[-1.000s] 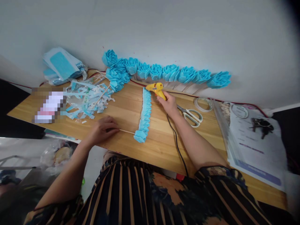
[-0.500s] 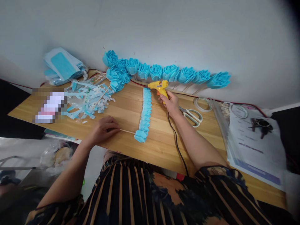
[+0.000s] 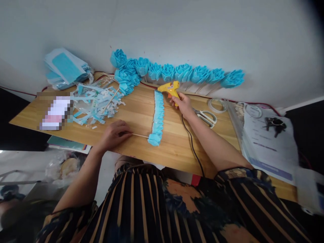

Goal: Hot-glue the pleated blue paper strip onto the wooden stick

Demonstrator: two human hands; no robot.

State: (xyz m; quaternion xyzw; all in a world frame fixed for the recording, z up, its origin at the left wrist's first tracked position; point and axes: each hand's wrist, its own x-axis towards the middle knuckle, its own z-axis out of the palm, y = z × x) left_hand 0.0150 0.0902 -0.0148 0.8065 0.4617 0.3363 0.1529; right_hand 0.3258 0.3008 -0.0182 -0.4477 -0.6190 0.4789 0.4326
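Observation:
My right hand (image 3: 183, 105) is closed round the handle of a yellow glue gun (image 3: 170, 88), whose nozzle points left over the far end of a long blue folded strip (image 3: 158, 114). That strip lies on the wooden table (image 3: 136, 114) and ends at a thin wooden stick (image 3: 139, 135). My left hand (image 3: 113, 134) pinches the stick's left end, resting on the table near its front edge.
A row of blue paper roses (image 3: 177, 72) leans on the wall. Cut blue scraps (image 3: 95, 101) and a stack of blue masks (image 3: 64, 67) lie at left. Scissors (image 3: 206, 117), a tape roll (image 3: 217, 104), papers with keys (image 3: 270, 138) sit at right. The gun's black cord (image 3: 192, 148) runs off the front edge.
My right hand has lifted the glue gun a little and shifted it slightly right; the view has tipped down. The left hand keeps its hold on the stick.

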